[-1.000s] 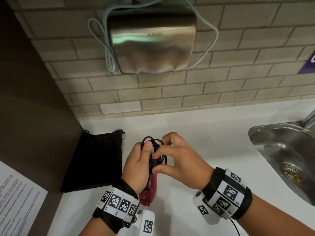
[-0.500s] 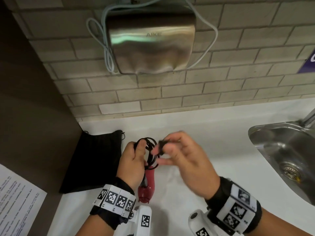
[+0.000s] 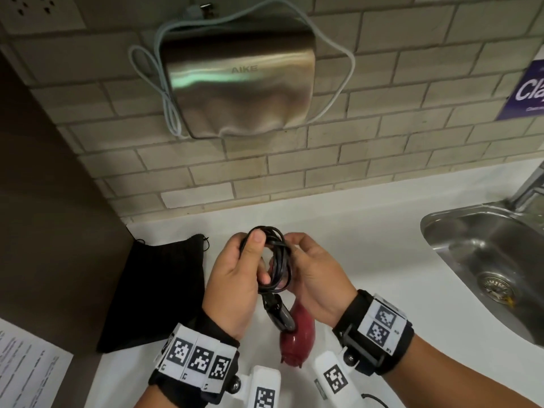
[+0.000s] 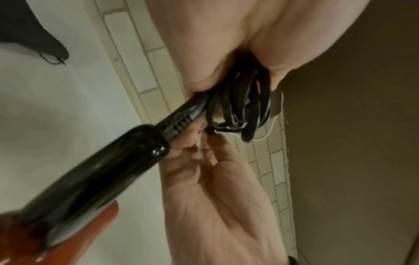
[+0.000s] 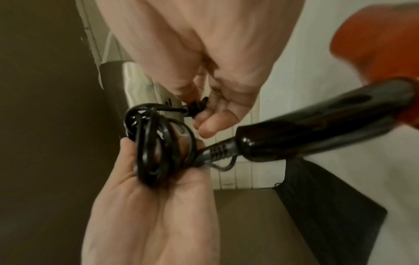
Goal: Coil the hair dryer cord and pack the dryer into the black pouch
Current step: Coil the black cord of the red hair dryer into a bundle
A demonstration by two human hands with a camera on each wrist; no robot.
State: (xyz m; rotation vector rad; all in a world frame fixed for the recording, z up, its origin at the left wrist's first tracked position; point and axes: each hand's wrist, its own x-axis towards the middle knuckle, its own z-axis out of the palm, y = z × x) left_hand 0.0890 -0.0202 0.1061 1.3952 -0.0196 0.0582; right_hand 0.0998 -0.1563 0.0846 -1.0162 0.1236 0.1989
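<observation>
Left hand (image 3: 235, 278): fingers and thumb curled round a bundle of glossy black cord loops (image 3: 276, 260), held above the white countertop (image 3: 368, 240)
Right hand (image 3: 315, 275): fingertips pinching the cord's black end piece (image 5: 198, 106) just beside the loops
Dark red hair dryer with black handle (image 3: 295, 340): hanging below the coil, between both wrists
Flat black fabric drawstring pouch (image 3: 159, 290): lying on the counter, left of the hands, apart from them
Steel sink (image 3: 471, 231): far right
Brushed-metal wall hand dryer (image 3: 238, 83): on the brick wall above
</observation>
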